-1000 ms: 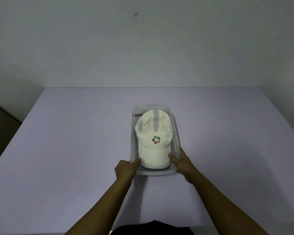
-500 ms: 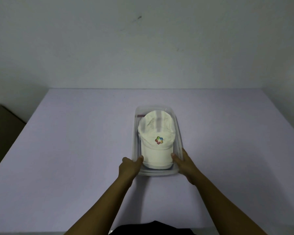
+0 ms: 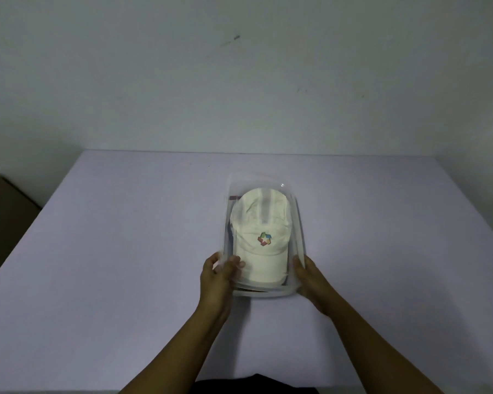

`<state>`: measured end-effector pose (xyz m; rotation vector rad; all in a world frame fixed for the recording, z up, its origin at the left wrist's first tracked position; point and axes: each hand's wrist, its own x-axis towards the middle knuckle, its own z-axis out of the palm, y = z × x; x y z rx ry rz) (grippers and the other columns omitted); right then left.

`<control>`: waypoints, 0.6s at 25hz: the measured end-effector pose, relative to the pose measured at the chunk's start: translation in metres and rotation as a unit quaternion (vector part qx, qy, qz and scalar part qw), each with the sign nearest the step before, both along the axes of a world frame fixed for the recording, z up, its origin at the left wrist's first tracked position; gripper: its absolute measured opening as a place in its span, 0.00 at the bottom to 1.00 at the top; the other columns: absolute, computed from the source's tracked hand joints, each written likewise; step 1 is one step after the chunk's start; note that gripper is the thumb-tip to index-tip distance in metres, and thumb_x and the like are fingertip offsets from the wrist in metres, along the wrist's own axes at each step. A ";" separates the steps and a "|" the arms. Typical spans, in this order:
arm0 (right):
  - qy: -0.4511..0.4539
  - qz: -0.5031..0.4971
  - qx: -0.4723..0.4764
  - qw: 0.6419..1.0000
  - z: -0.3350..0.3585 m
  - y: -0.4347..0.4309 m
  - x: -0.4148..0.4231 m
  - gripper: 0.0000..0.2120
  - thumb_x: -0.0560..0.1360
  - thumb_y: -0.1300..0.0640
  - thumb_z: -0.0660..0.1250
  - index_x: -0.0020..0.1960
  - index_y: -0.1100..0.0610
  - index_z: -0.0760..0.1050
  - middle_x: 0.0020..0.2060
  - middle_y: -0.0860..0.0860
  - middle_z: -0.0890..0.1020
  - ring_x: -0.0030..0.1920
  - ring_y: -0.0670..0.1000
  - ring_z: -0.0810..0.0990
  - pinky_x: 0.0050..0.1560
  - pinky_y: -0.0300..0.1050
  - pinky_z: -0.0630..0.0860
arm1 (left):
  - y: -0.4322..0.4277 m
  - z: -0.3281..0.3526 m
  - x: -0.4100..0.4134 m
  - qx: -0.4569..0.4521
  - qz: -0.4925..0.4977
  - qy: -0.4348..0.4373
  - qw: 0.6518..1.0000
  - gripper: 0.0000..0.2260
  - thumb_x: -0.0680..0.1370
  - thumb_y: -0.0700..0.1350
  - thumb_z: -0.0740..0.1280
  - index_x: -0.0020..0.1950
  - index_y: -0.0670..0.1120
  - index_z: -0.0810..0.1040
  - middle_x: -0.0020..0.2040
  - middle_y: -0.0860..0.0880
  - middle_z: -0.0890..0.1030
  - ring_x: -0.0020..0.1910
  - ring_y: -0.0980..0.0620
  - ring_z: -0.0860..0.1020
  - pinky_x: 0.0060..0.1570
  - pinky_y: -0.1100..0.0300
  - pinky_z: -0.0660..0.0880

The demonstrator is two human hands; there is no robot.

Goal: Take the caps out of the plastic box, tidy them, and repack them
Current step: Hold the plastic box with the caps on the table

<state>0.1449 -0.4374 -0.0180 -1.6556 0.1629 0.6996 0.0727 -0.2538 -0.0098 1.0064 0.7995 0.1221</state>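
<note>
**Both hands on the box, cap inside**

Here we are: a clear plastic box with rounded corners sits out in the middle of the pale lilac worktop, long side running away from the person. Inside it lies a white fabric cap with a multicoloured logo on the front. Its crown points to the far end and its brim to the near end.

The left hand is clamped on the box at the near left corner. The thumb hooks over the rim into the box, just beside the brim, and the fingers press the outside of the wall. The right hand clasps the near right corner, with the thumb up on the rim and the palm against the outer wall. Its fingers are hidden behind the hand.

Dark blue and reddish edges peek out under the cap on the left side. They are possibly more caps, but it's too dim to be sure.

Behind the worktop rises a plain grey-white wall with a few dark scuffs. A brown box-like thing stands off the left edge.
</note>
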 end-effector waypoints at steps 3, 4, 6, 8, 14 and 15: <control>0.027 -0.023 -0.018 0.999 -0.008 -0.003 0.001 0.32 0.77 0.36 0.48 0.76 0.50 0.50 0.74 0.51 0.59 0.72 0.53 0.61 0.70 0.54 0.64 | 0.028 0.007 0.003 -0.032 0.052 -0.056 0.997 0.18 0.76 0.35 0.65 0.64 0.46 0.68 0.39 0.45 0.84 0.41 0.48 0.81 0.46 0.55 0.78; 0.017 -0.012 -0.036 0.999 -0.010 -0.004 0.001 0.36 0.74 0.33 0.49 0.76 0.51 0.49 0.75 0.51 0.58 0.74 0.54 0.59 0.72 0.55 0.61 | 0.046 0.009 0.004 -0.047 0.071 -0.081 0.993 0.18 0.76 0.34 0.64 0.64 0.46 0.69 0.36 0.46 0.84 0.38 0.50 0.82 0.44 0.57 0.80; -0.050 0.054 -0.129 0.989 -0.016 -0.004 0.001 0.35 0.76 0.39 0.56 0.76 0.53 0.48 0.75 0.53 0.58 0.74 0.55 0.60 0.72 0.53 0.60 | 0.088 0.014 0.003 -0.057 0.101 -0.109 0.987 0.15 0.77 0.32 0.61 0.61 0.45 0.71 0.33 0.48 0.84 0.34 0.53 0.83 0.40 0.62 0.81; -0.097 0.101 -0.202 0.969 -0.022 -0.005 0.001 0.30 0.80 0.55 0.57 0.76 0.55 0.45 0.75 0.57 0.59 0.72 0.57 0.63 0.71 0.49 0.62 | 0.130 0.017 -0.005 -0.035 0.118 -0.105 0.987 0.12 0.78 0.32 0.59 0.57 0.46 0.73 0.32 0.49 0.84 0.33 0.54 0.84 0.40 0.64 0.81; -0.125 0.108 -0.236 0.958 -0.031 -0.005 0.002 0.30 0.79 0.62 0.56 0.76 0.55 0.45 0.71 0.60 0.66 0.68 0.60 0.69 0.65 0.47 0.67 | 0.198 -0.024 -0.039 -0.005 0.122 -0.011 0.992 0.21 0.78 0.33 0.61 0.71 0.44 0.67 0.37 0.50 0.85 0.37 0.55 0.84 0.42 0.64 0.81; -0.126 0.109 -0.237 0.957 -0.030 -0.005 0.002 0.30 0.79 0.62 0.56 0.76 0.55 0.45 0.71 0.60 0.66 0.68 0.60 0.68 0.65 0.47 0.66 | 0.197 -0.035 -0.040 -0.002 0.111 0.009 0.994 0.22 0.78 0.34 0.61 0.72 0.44 0.65 0.39 0.50 0.85 0.36 0.56 0.84 0.40 0.66 0.80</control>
